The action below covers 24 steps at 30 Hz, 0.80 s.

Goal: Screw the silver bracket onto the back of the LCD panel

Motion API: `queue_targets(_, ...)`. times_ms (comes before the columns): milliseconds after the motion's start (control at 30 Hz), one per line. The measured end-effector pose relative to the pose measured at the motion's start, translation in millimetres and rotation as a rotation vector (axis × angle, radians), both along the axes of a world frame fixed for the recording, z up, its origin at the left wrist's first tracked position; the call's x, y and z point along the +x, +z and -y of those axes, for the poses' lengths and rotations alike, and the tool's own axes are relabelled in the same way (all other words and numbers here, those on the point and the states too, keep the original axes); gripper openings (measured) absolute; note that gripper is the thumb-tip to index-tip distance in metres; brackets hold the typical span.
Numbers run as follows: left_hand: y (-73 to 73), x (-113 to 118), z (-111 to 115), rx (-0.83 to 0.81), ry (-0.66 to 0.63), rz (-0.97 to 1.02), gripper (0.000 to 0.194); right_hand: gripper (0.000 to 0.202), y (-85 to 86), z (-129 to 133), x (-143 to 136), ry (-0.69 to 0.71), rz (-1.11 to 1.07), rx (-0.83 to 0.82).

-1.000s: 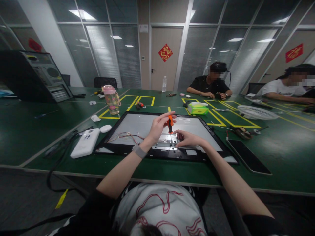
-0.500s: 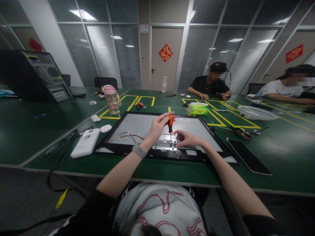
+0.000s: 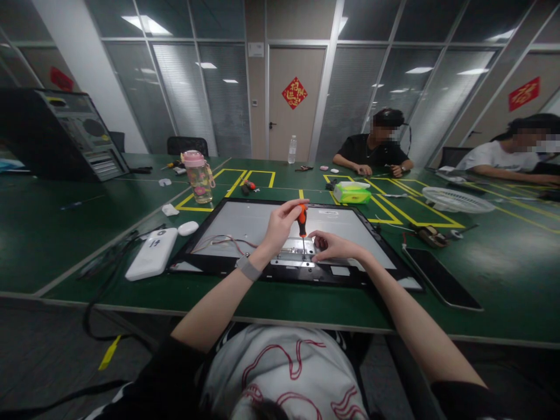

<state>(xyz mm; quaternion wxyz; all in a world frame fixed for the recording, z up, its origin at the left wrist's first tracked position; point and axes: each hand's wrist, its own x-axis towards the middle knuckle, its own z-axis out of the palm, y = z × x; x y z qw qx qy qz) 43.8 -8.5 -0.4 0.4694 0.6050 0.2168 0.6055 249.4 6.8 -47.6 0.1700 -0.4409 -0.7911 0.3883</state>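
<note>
An orange-and-black screwdriver (image 3: 302, 221) stands nearly upright, its shaft pointing down at a metal bracket (image 3: 291, 264). My left hand (image 3: 282, 224) is closed around the top of its handle, the forefinger stretched over the end. Close to the screwdriver's tip, my right hand (image 3: 335, 247) rests with curled fingers and the thumb apart, at the bracket; no object shows in it. The bracket lies at the near middle of a flat, black-framed display panel (image 3: 227, 227) with a grey back. Thin wires (image 3: 230, 238) run across the panel's left part.
Left of the panel lie a white power bank (image 3: 153, 255) and a white oval case (image 3: 188, 228). A pink-lidded bottle (image 3: 199, 178) stands behind them. At right are a black phone (image 3: 441, 278) and a green tissue pack (image 3: 351, 192). Two people sit across the table.
The screwdriver's handle and my left fingertips have shifted very slightly left. My right hand stays in place at the bracket.
</note>
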Motion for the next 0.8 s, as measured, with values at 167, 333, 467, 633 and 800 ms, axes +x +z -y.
queue_targets(167, -0.9, -0.9, 0.3, 0.087, 0.173, -0.086, 0.015, 0.071, -2.9, -2.2, 0.2, -0.007, 0.010, 0.023)
queue_targets(333, -2.0, -0.3, -0.9, 0.067, 0.024, -0.013, 0.024, 0.069, -4.3, -3.6, 0.7, -0.004, 0.017, 0.024)
queue_targets(467, 0.7, 1.1, 3.9, 0.084, 0.040, -0.046, 0.019, 0.070, -4.2, -3.4, 1.1, -0.004, 0.014, 0.024)
queue_targets(633, 2.8, 1.5, 10.0, 0.184, 0.286, -0.127, 0.005, 0.072, -6.5, -5.1, 2.0, -0.005, 0.002, 0.023)
queue_targets(800, 3.7, 2.1, 13.2, 0.266, 0.362, -0.181, 0.007, 0.073, -9.0, -6.0, 2.4, -0.010, -0.013, 0.024)
